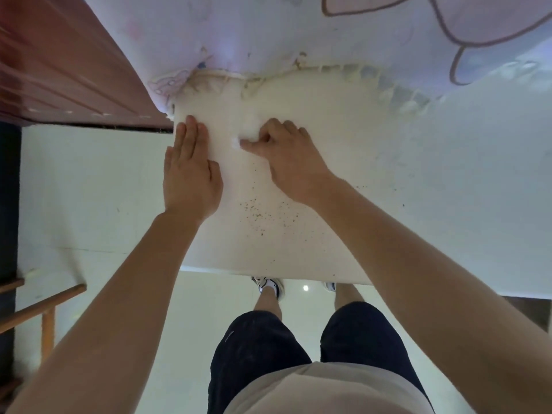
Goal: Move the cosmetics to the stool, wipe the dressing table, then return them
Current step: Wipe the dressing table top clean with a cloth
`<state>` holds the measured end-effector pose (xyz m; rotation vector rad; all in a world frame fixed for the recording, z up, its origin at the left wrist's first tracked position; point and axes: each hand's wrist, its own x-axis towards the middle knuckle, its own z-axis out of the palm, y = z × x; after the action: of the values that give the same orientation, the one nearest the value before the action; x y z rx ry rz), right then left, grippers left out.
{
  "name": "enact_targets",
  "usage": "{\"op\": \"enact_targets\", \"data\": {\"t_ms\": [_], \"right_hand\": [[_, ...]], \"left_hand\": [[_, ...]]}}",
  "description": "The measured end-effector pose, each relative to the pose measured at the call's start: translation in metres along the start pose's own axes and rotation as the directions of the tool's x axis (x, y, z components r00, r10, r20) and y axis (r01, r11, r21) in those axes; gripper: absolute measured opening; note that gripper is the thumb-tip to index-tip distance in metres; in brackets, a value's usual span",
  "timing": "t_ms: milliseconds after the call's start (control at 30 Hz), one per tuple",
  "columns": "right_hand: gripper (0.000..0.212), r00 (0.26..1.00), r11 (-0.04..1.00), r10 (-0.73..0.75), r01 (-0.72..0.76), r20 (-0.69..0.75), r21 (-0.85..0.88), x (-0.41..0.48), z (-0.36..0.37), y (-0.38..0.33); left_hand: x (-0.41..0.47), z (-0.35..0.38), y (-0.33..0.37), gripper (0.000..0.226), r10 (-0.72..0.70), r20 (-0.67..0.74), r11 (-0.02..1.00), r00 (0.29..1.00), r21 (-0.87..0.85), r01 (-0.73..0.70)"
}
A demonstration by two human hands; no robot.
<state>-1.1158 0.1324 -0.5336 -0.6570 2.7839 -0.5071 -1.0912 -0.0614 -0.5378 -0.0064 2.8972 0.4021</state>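
Observation:
The white dressing table top fills the middle of the head view, with dark specks scattered on it below my hands. My left hand lies flat, fingers straight, on the table's left edge. My right hand has its fingers curled round a small white wad of tissue or cloth and presses it onto the surface just right of my left hand. No cosmetics and no stool are in view.
A pale fabric with a pink cartoon print hangs along the table's far edge. A reddish-brown wooden panel stands at the upper left. A wooden frame sits at the lower left. My legs and shoes stand on the pale floor.

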Motion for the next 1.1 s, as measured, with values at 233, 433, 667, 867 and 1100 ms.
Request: {"op": "enact_targets", "data": {"t_ms": [233, 433, 667, 867, 1100], "right_hand": [[0.048, 0.552, 0.707, 0.699, -0.629, -0.454, 0.324, -0.138, -0.049, 0.143], [0.061, 0.384, 0.461, 0.872, -0.853, -0.304, 0.244, -0.162, -0.009, 0.109], [0.068, 0.869, 0.877, 0.478, -0.466, -0.13, 0.113, -0.103, 0.04, -0.059], [0.052, 0.693, 0.795, 0.595, -0.432, -0.407, 0.425, -0.16, -0.007, 0.021], [0.049, 0.247, 0.343, 0.929, -0.855, -0.275, 0.389, -0.268, 0.003, 0.109]], "left_hand": [[0.0, 0.001, 0.0, 0.06, 0.019, 0.046, 0.997, 0.999, 0.076, -0.022], [-0.007, 0.0, -0.01, 0.057, 0.109, 0.045, 0.993, 0.993, 0.048, -0.111], [-0.082, 0.006, -0.017, 0.054, 0.076, 0.082, 0.997, 0.994, -0.005, -0.076], [-0.13, 0.02, -0.016, 0.053, 0.049, 0.067, 0.998, 0.997, 0.041, -0.052], [-0.144, 0.033, 0.017, 0.056, -0.116, 0.062, 0.992, 0.991, 0.055, 0.112]]}}
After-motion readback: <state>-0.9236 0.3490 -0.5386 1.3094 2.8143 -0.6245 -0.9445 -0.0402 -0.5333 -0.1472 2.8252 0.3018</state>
